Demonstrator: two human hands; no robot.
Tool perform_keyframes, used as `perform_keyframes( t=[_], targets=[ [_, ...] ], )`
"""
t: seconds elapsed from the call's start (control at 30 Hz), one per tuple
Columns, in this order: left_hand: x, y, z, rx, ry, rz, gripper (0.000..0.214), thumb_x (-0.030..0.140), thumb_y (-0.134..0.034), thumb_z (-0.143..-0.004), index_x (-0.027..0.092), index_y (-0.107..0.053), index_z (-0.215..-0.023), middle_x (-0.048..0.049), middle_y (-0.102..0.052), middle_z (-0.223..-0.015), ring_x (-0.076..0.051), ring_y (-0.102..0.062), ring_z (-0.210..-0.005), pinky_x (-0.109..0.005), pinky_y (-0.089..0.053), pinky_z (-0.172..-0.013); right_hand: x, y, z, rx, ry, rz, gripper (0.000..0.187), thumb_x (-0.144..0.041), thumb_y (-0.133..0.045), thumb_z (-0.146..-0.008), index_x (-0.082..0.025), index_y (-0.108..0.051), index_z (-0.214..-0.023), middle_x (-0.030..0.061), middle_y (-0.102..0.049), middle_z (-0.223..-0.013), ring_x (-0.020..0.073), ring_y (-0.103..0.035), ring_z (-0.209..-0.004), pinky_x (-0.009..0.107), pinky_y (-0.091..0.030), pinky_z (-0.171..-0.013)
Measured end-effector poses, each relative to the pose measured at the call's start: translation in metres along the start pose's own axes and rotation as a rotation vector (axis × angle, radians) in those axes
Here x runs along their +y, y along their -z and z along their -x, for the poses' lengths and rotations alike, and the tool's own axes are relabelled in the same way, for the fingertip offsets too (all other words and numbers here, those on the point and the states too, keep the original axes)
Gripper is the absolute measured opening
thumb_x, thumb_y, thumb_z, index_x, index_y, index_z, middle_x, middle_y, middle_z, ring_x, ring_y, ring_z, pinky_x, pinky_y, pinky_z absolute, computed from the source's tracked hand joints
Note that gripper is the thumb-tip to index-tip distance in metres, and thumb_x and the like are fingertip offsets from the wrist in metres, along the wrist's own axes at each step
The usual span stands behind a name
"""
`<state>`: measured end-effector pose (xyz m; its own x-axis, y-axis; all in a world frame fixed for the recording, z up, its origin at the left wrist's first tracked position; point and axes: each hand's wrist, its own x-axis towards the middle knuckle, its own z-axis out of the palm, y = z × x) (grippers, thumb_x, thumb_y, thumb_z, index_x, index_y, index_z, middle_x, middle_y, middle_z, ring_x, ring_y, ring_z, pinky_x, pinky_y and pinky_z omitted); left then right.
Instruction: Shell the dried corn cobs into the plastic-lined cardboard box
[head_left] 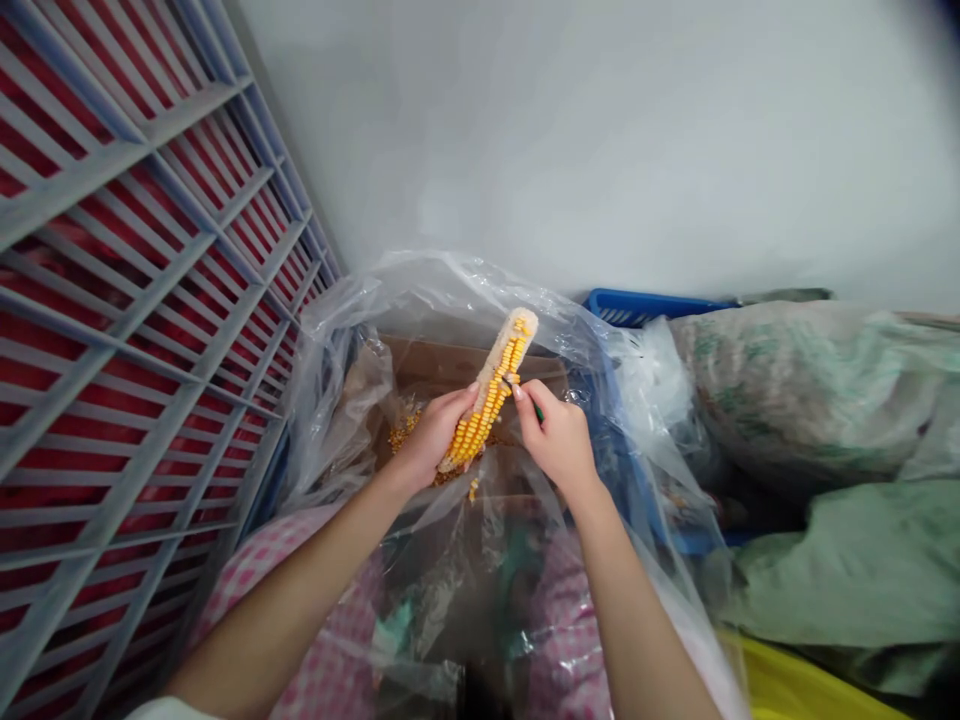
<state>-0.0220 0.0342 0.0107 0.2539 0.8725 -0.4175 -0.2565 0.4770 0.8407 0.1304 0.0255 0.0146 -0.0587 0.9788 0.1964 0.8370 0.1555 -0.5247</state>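
Head view, centre of the frame: a half-stripped yellow corn cob [491,400] stands tilted, its pale bare tip pointing up and right, and the left hand [433,435] is wrapped around its lower end, fingers closed firmly on the kernels. The right hand [553,432] is pinched around a thin dark-green tool [534,408], only a sliver of it showing, with the thumb pressing at the kernel row midway up the cob. By the look of it, kernels are being pried off row by row; the upper part is already bare, the lower part is still full, so the next push needs the tool set under the next row while the left hand holds the cob steady. Loose yellow kernels [401,432] lie below in a brown cardboard box [450,360] lined with a clear plastic sheet [352,330], whose crumpled folds crowd both wrists. Right of that sits a blue plastic crate [637,305] and stuffed greenish sacks [810,390]; at left, a grey slatted rack [135,300].
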Motion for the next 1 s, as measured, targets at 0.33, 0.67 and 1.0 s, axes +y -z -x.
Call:
perform_keyframes(
  t=[0.33, 0.67, 1.0],
  targets=[
    [0.002, 0.005, -0.006, 0.344, -0.377, -0.430, 0.035, 0.045, -0.045, -0.079, 0.015, -0.061, -0.084, -0.0027, -0.062, -0.077, -0.014, -0.053, -0.074, -0.023, -0.041, -0.067, -0.010, 0.003, -0.003, 0.075, -0.232, -0.422, 0.037, -0.047, -0.034, -0.085, -0.019, -0.046, -0.063, -0.0050, -0.038, -0.051, 0.0088, -0.035, -0.049, 0.020, -0.027, -0.050],
    [-0.002, -0.001, 0.000, 0.308, -0.430, -0.648, 0.035, 0.041, -0.037, -0.084, 0.015, -0.059, -0.094, -0.0030, -0.064, -0.083, -0.014, -0.055, -0.074, -0.021, -0.038, -0.066, -0.015, 0.001, -0.007, 0.019, -0.267, -0.460, 0.034, -0.045, -0.035, -0.084, -0.020, -0.044, -0.062, -0.0060, -0.034, -0.049, 0.0091, -0.032, -0.047, 0.021, -0.025, -0.048],
    [-0.010, -0.007, 0.006, 0.256, -0.416, -1.173, 0.032, 0.036, -0.032, -0.086, 0.016, -0.058, -0.090, -0.0066, -0.062, -0.071, -0.015, -0.056, -0.060, -0.023, -0.032, -0.055, -0.003, 0.000, -0.002, -0.040, -0.245, -0.082, 0.031, -0.032, -0.034, -0.085, -0.021, -0.046, -0.059, -0.0013, -0.046, -0.052, 0.0116, -0.037, -0.047, 0.024, -0.022, -0.050]
  ],
)
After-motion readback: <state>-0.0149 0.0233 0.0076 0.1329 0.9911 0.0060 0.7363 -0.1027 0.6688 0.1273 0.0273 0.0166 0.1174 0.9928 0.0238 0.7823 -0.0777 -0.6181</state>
